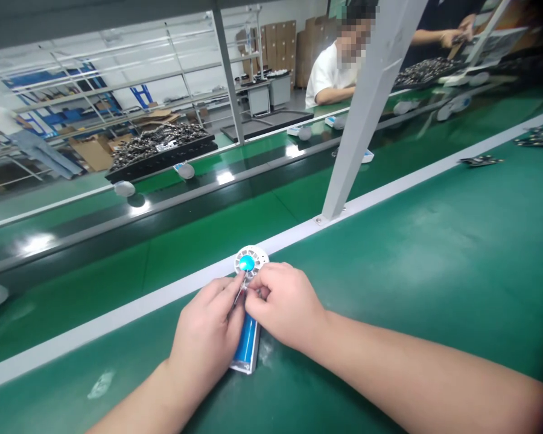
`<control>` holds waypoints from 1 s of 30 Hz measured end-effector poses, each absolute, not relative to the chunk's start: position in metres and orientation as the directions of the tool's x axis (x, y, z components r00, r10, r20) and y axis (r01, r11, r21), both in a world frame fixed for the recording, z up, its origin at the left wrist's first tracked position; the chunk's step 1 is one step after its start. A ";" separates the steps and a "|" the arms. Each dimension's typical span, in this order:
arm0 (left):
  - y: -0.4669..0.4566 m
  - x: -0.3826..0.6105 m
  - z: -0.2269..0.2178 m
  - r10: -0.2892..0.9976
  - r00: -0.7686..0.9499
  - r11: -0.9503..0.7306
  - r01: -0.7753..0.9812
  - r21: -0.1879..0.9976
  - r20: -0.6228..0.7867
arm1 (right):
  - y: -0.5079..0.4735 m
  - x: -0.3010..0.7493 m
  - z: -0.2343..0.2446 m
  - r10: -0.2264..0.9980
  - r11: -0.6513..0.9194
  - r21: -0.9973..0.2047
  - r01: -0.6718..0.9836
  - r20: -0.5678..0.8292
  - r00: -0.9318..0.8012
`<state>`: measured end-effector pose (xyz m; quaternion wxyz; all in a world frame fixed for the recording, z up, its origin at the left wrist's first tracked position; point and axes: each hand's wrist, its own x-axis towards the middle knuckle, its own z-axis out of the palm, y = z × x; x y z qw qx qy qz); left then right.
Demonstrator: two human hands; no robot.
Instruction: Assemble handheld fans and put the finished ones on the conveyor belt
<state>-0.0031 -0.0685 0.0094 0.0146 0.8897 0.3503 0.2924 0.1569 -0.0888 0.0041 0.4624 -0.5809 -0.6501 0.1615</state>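
A small handheld fan [250,343] lies on the green work surface, its handle open with a blue cylinder, like a battery, showing inside. At its far end is a round, white slotted head with a shiny blue centre. My left hand [210,322] grips the handle's left side, fingers pointing toward the head. From the right, my right hand [285,301] pinches with thumb and forefinger at the neck, just below the head. Whatever sits between those fingertips is hidden or too small to name.
A slanted grey post [373,108] rises from the bench's white edge strip [163,299]. Beyond runs a green conveyor [235,220] with several white fan parts. A black tray [163,158] holds a heap of small dark parts. Co-workers [335,75] are across the line.
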 end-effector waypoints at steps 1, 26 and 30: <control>-0.069 -0.003 0.010 0.622 0.593 -0.761 0.613 0.214 0.511 | -0.089 0.157 0.004 0.897 0.292 -0.732 0.615 0.433 0.090; -0.069 -0.004 0.026 0.724 0.628 -0.666 0.527 0.528 0.285 | -0.089 0.166 0.001 0.785 0.542 -0.512 0.666 0.592 -0.184; -0.065 -0.001 0.027 0.861 0.488 -0.426 0.536 0.729 0.145 | -0.085 0.162 0.002 0.839 0.461 -0.595 0.659 0.534 -0.105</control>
